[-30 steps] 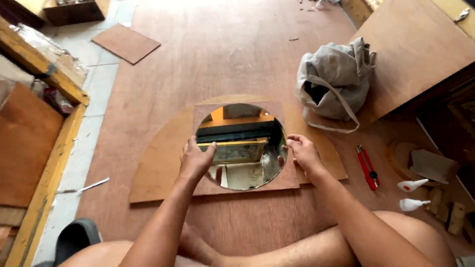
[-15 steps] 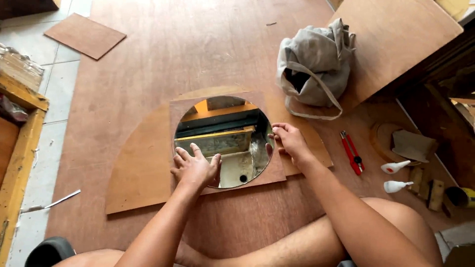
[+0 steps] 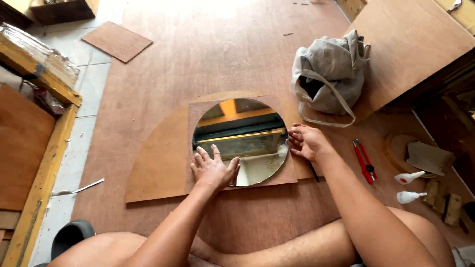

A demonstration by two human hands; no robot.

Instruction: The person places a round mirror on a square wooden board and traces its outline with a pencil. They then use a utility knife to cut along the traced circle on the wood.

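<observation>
A woodworking shop: plywood sheets [image 3: 208,44] cover the floor, with a red utility knife [image 3: 364,161] and glue bottles [image 3: 408,177].

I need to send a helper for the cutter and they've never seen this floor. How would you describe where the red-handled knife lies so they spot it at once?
Start at the round mirror set in the arched plywood panel on the floor. Go past the right hand at the mirror's rim. The red-handled knife lies flat on the wood there, just before two small white squeeze bottles. It is the only red thing there.
</observation>
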